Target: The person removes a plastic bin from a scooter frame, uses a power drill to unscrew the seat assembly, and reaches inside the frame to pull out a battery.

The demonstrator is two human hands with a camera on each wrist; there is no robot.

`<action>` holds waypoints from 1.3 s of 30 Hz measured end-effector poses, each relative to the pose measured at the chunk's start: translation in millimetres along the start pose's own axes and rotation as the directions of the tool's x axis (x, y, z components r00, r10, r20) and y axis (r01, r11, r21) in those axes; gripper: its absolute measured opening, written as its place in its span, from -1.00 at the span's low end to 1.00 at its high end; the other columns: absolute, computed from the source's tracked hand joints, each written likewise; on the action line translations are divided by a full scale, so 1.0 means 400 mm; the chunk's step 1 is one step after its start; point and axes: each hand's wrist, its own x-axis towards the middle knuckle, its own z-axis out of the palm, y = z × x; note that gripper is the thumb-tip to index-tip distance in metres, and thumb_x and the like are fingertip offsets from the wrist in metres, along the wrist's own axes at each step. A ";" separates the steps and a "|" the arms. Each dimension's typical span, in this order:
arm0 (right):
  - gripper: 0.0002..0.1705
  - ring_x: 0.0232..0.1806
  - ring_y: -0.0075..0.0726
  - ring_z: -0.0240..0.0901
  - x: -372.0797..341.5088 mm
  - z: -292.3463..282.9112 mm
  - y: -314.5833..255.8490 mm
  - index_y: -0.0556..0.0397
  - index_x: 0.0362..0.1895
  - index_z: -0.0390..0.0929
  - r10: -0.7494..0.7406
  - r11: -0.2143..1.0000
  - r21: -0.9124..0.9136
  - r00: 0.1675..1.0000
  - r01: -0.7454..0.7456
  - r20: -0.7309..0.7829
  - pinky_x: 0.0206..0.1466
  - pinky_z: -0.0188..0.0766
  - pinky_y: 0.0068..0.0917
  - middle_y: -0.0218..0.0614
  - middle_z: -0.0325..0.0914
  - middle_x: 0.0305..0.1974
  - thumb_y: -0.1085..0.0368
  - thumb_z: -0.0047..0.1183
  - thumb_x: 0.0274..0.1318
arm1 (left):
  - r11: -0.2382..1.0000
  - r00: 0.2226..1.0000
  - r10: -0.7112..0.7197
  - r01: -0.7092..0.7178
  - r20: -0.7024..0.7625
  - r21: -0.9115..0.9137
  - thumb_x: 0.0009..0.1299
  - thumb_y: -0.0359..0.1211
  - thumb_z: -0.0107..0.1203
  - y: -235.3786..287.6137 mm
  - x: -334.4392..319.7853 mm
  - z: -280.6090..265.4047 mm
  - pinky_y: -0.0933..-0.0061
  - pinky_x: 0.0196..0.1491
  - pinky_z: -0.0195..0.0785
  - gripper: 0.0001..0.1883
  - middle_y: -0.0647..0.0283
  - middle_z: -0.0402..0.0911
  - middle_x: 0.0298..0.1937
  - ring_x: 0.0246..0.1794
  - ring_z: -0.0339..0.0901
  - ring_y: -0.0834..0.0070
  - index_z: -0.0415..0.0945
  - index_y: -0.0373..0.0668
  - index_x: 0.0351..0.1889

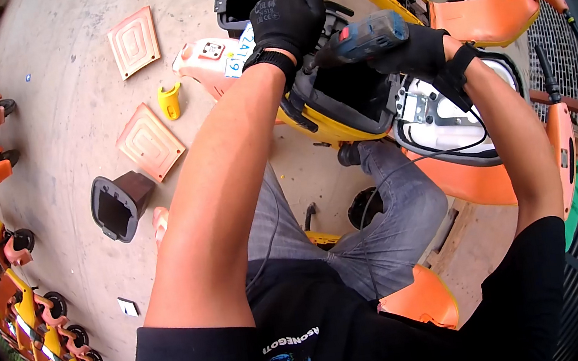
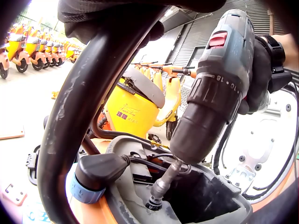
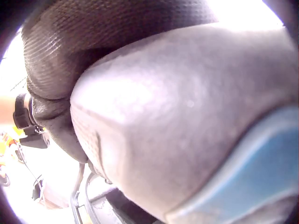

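Note:
My gloved left hand (image 1: 289, 16) grips a thick black tubular bar (image 2: 88, 93) on a scooter. In my gloved right hand (image 1: 414, 53) is a blue-grey cordless drill (image 1: 375, 32), pointing down and to the left. Its socket bit (image 2: 164, 179) sits on a bolt at the rim of the scooter's dark storage box (image 2: 205, 196), as the left wrist view shows. Close by that box is a black plug-like part with a blue collar (image 2: 88, 190). The drill's casing (image 3: 163, 116) fills most of the right wrist view.
The seat lid (image 1: 442, 124) is flipped open to the right, its pale underside up. Orange square panels (image 1: 150, 142), a yellow bracket (image 1: 170, 102) and a black bin (image 1: 117, 207) lie on the floor to the left. Rows of scooters (image 1: 15, 289) stand along the far left.

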 end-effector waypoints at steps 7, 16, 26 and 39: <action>-0.54 -0.23 -0.57 0.41 -0.080 0.010 -0.031 0.01 -0.03 0.50 -0.034 0.981 0.186 0.995 0.050 -0.089 -0.16 0.43 -0.55 -0.46 0.54 -0.21 0.46 0.21 -0.13 | 0.997 0.999 0.035 -0.037 -0.037 -0.067 0.37 -0.18 -0.24 -0.004 0.005 -0.001 0.08 -0.26 0.34 -0.69 0.03 0.55 -0.44 -0.38 0.50 0.00 0.47 -0.14 -0.36; -0.54 -0.37 -0.58 0.40 -0.184 0.060 0.061 0.19 0.11 0.32 -0.088 0.638 0.636 0.862 0.434 -0.500 -0.22 0.43 -0.57 -0.45 0.43 -0.31 0.32 0.05 0.12 | 0.982 0.987 0.159 -0.157 -0.007 0.108 0.36 -0.19 -0.29 -0.030 0.006 0.017 0.05 -0.23 0.32 -0.70 0.04 0.55 -0.33 -0.31 0.48 -0.02 0.45 -0.12 -0.34; -0.55 -0.31 -0.48 0.39 -0.198 0.175 0.185 0.24 0.05 0.33 0.043 -0.129 0.702 0.711 0.701 -0.702 -0.16 0.44 -0.39 -0.33 0.45 -0.34 0.34 0.07 0.09 | 1.000 0.998 -0.010 0.011 0.060 -0.027 0.39 -0.17 -0.30 -0.006 0.000 -0.007 0.11 -0.29 0.29 -0.67 -0.02 0.52 -0.44 -0.38 0.44 -0.07 0.36 -0.20 -0.41; -0.63 -0.43 -0.52 0.45 -0.180 0.201 0.197 0.18 -0.09 0.45 0.105 0.137 0.724 0.717 0.676 -0.689 -0.30 0.51 -0.55 -0.37 0.45 -0.41 0.31 0.15 -0.01 | 0.991 0.996 0.084 -0.084 0.002 -0.107 0.38 -0.29 -0.08 -0.030 -0.002 -0.021 0.23 -0.26 0.32 -0.81 0.03 0.49 -0.36 -0.37 0.45 0.10 0.41 -0.24 -0.30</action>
